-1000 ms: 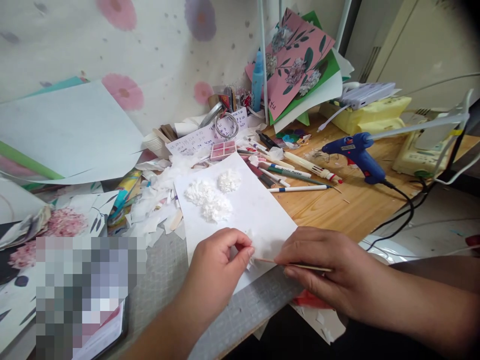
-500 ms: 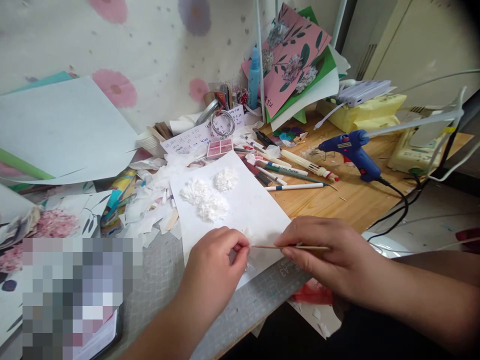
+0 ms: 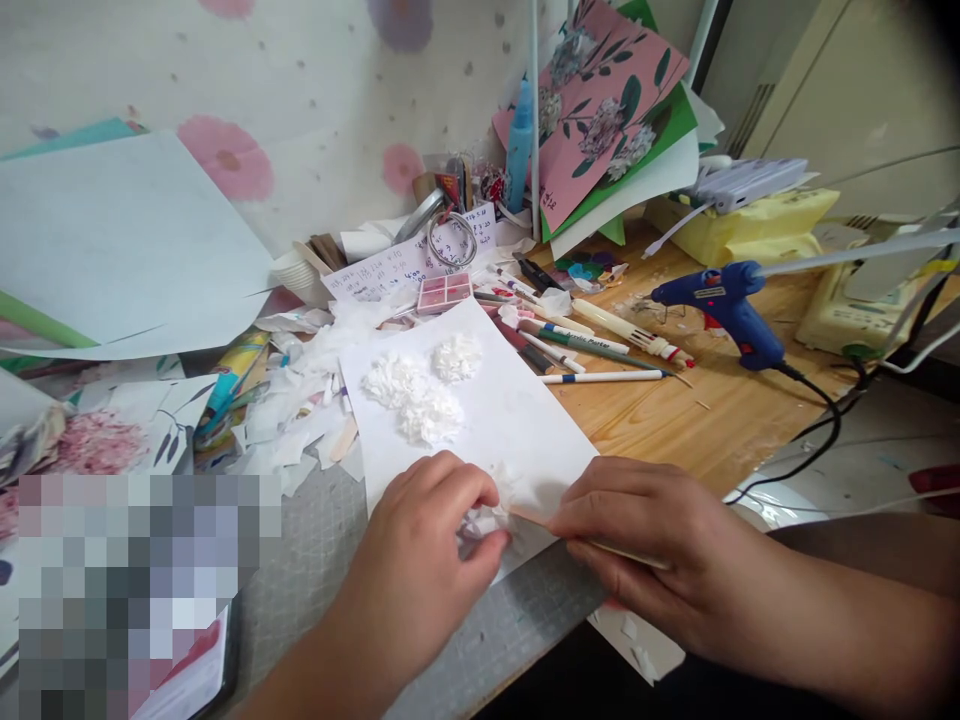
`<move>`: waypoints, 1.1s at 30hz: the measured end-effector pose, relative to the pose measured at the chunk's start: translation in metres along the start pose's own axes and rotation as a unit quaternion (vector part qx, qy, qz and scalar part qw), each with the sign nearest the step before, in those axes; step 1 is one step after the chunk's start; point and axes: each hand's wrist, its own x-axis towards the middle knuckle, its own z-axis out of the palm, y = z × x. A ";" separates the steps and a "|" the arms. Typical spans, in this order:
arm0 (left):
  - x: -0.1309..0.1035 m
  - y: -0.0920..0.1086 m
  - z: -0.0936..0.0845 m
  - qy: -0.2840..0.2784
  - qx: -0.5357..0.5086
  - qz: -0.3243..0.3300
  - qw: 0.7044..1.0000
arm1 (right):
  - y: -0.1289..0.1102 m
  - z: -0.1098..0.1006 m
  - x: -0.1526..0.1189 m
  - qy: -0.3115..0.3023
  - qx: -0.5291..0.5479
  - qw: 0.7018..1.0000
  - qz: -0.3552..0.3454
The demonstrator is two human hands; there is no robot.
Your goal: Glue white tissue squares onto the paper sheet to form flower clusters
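My right hand pinches a thin wooden stick, which points left towards my left hand. At the stick's tip is a small bunch of white tissue paper. My left hand curls its thumb and forefinger around this bunch, partly hiding it. Both rest over the lower part of a white paper sheet. Farther up that sheet sit three fluffy white paper flower heads, the left one, the right one and the front one.
A blue hot glue gun stands right on the wooden table, its cable trailing off. Markers lie beyond the sheet. White paper scraps heap up left. Under the sheet is a grey cutting mat; a phone lies front left.
My left thumb and forefinger have moved apart, showing white tissue between them. The stick has tilted, its tip now at the tissue. The view has shifted slightly.
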 end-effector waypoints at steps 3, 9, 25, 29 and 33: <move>-0.001 -0.001 0.000 0.003 -0.004 0.023 1.000 | 0.000 -0.001 0.000 -0.003 -0.004 1.000 -0.001; 0.000 -0.004 0.000 0.005 0.007 0.047 0.999 | 0.005 -0.001 -0.004 -0.003 0.011 1.000 -0.008; 0.000 -0.002 -0.007 -0.013 0.030 0.106 0.994 | 0.005 -0.013 -0.005 0.110 0.083 0.989 0.050; 0.001 -0.001 -0.008 -0.031 0.042 0.106 0.993 | 0.002 -0.013 0.000 0.101 0.088 0.989 0.059; 0.000 -0.002 -0.009 -0.035 0.036 0.104 0.993 | -0.001 -0.013 0.005 0.082 0.100 0.990 0.057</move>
